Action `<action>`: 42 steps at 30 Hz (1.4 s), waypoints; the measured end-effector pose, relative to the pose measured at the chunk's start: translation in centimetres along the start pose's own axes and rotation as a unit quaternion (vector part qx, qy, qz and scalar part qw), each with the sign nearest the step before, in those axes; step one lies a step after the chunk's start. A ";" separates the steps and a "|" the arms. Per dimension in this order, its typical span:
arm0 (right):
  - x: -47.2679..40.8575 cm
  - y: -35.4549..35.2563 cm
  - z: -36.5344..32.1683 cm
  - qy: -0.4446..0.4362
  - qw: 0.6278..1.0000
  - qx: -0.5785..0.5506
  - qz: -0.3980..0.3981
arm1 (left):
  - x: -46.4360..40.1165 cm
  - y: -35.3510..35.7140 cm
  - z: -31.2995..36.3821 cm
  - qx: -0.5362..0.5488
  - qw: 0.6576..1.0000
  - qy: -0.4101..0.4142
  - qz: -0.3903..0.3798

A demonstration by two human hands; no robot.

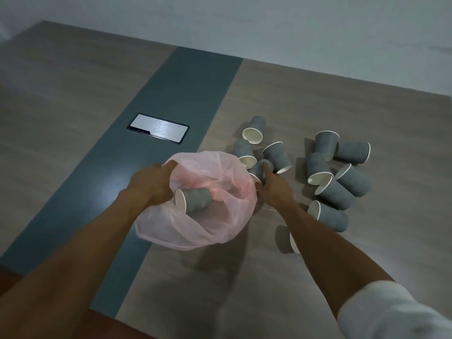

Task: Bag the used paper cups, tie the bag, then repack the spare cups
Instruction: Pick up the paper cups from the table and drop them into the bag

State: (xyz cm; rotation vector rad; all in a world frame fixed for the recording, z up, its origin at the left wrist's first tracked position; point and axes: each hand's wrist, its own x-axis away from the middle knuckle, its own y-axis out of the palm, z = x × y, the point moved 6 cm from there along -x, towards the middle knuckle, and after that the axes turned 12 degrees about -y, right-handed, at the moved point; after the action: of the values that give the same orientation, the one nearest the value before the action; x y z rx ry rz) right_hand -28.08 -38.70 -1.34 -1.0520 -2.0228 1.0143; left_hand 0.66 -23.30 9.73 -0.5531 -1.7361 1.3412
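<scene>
The pink plastic bag (195,216) lies open on the desk (318,94), its mouth held by the left hand (151,182), fingers clenched on the rim; one grey paper cup (194,199) lies inside. The right hand (276,187) grasps another cup (260,168) at the bag's right edge. Scattered cups (342,172) lie right; bare desk stretches left.

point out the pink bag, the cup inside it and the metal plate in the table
pink bag (195,231), head view, near wall.
cup inside it (197,199), head view, ribbed side.
metal plate (158,127), head view, middle.
</scene>
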 end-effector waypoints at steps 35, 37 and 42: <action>-5.8 -3.9 3.4 0.117 0.987 -0.004 0.112 | -1.9 -1.3 1.7 0.071 0.997 0.006 -0.003; -6.5 -2.8 5.1 0.149 0.986 0.010 0.078 | -1.8 -1.6 1.8 0.046 0.999 0.007 0.014; -5.2 -3.4 4.9 0.129 0.935 -0.221 0.246 | -1.9 -1.9 2.0 0.054 0.998 0.010 -0.020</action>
State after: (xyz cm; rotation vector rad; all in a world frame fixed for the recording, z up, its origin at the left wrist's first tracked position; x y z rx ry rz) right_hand -30.76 -46.16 -1.81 -1.8960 -1.8450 0.6032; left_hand 0.31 -26.49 10.70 -0.4678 -1.6389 1.3876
